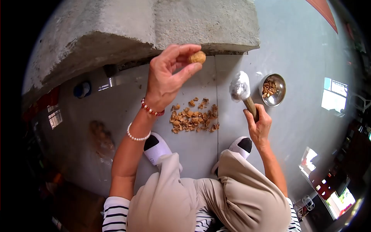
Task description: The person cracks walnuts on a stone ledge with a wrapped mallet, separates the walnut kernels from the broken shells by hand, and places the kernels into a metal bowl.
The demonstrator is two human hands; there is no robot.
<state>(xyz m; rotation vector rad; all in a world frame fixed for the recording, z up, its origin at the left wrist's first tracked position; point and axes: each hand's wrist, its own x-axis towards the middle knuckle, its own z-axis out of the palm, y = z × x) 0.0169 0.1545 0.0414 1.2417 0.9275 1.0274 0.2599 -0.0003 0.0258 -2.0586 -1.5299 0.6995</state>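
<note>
Between the thumb and fingers of my left hand (168,75) is a whole walnut (198,57), raised near the edge of a concrete block. My right hand (258,125) is wrapped round the wooden handle of a hammer (251,107), whose head (240,87) is covered in clear plastic. Broken walnut shells (193,120) lie scattered on the grey floor between my hands. Just right of the hammer head, a metal bowl (280,91) holds walnut kernels (269,88).
The rough concrete block (205,27) spans the top left. My slippered feet, with a left slipper (160,149) and a right slipper (239,147), stand below the shells. A blurred plastic bag (101,137) with brown contents lies at the left, below a blue object (82,89).
</note>
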